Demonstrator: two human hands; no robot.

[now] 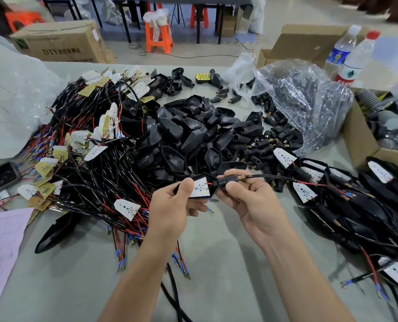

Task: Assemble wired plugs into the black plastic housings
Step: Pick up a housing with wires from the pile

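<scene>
Left hand (pixel 170 205) pinches the housing (pixel 216 185); right hand (pixel 251 201) grips its stem (pixel 223 181).

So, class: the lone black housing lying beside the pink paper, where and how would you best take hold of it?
Probably from above, with a grip across the narrow middle of the black housing. It lies flat on the table, long and tapered, with both long sides free. Its far end runs toward the wire pile, so the ends suit less.

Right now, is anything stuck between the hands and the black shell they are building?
Nothing visible is. The left hand holds the black shell with its white board, and the right hand pinches the plug at its neck.
</scene>
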